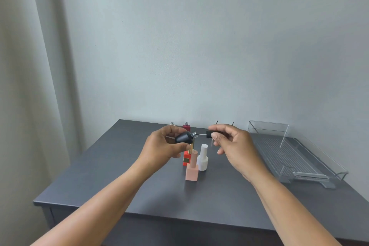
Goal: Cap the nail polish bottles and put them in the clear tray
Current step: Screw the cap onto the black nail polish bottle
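Above the dark grey table (99,189), both hands were raised and working together. The left hand (159,148) was closed around a black nail polish bottle (183,137), tipped on its side so that its bare threaded neck pointed to the right. The right hand (233,144) pinched a black cap (211,134) between thumb and forefinger, the other fingers loosely curled below. The cap lay level, facing the bottle, and its thin brush stem (201,135) reached across the gap with its tip at the mouth of the neck; the cap itself was not yet on the threads.

Directly below the hands three capped bottles stood upright in a tight group: a pink bottle (192,171) nearest the person, a white bottle (202,161) just beside it on the right, and a red bottle (186,159) with a gold cap behind them, partly hidden by the left hand. At the far edge of the table stood two uncapped bottles, a dark red one (186,126) and a pale one (172,124), mostly hidden behind the hand. Two thin black brush tips (217,122) stuck up behind the right hand. The clear tray (311,158) sat on the right side of the table, well apart from the bottles, with no bottle in it.
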